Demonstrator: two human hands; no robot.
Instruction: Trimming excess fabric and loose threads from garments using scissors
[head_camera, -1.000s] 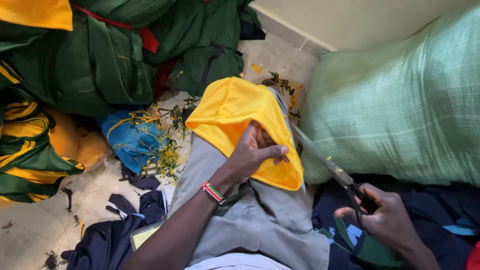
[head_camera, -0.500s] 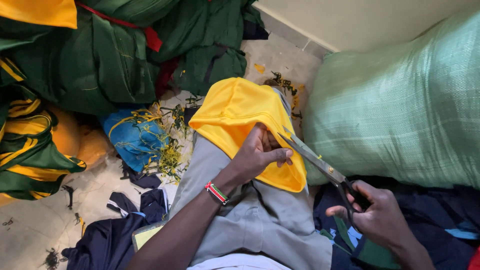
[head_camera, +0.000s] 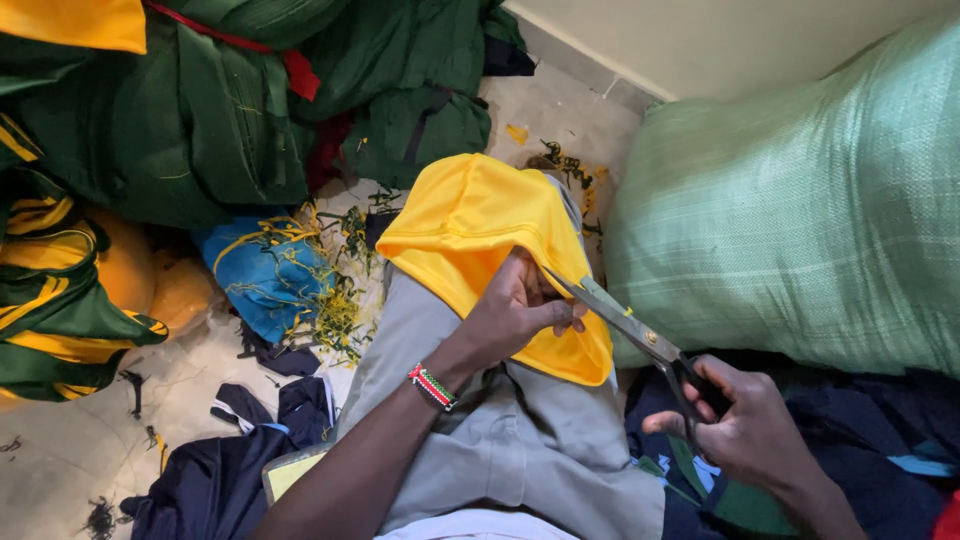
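1. While the yellow cloth lies draped over the person's grey-trousered knee, the left hand presses down on its near right part, fingers curled and pinching a fold at the edge.
2. The right hand holds the scissors by their dark loops, fingers closed through them; the blades look nearly closed (the tips are partly hidden behind the left thumb).
3. The scissors' long axis runs on a slant from the right hand at lower right up and left to the cloth's right edge, the tips touching or just beside the pinched fold. The left hand is nearer the cloth; the right stays well apart, joined only by the blades.
4. The cloth's long axis runs along the leg, away from the body.
5. To the right a green woven sack crowds close to the right hand. To the left the floor carries thread scraps, a blue bundle and green garments.
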